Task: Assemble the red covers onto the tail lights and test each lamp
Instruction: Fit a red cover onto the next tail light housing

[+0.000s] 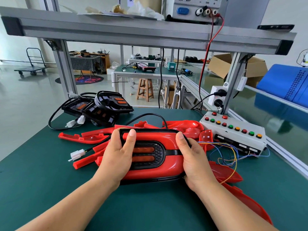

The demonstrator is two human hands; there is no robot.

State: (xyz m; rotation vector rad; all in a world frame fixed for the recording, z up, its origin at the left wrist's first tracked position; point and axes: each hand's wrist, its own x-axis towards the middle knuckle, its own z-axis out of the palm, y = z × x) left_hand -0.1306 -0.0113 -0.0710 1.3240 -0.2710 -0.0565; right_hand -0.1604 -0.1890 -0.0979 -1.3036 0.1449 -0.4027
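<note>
a: both hands are working 1 lamp at the middle of the desk (50, 180). the left hand (115, 154) is gripping the left end of the tail light (146, 154), fingers (116, 134) curling over its black rim, thumb lying on the red.
b: and the right hand (193, 159) is clamping the other end, thumb on top, the rest of its fingers wrapping underneath, out of sight.
a: the red cover (156, 136) is sitting on the lamp's face, framing the dark panel with 2 orange bars.
b: whether it's fully clicked in, i can't tell.
a: under and behind it, loose red covers (188, 126) are sprawling across the desk in a pile.
b: at the far left, bare black tail lights (106, 104) are lying in a heap with their cables, and a white connector (77, 154) is lying just left of the left hand.
a: on the right, the white test box (233, 130) is showing rows of red, green and yellow buttons, with coloured wires (231, 154) trailing from it toward the right hand.
b: on the shelf above, a power supply (191, 9) is standing, and a red lead (205, 60) is hanging down from it.
</note>
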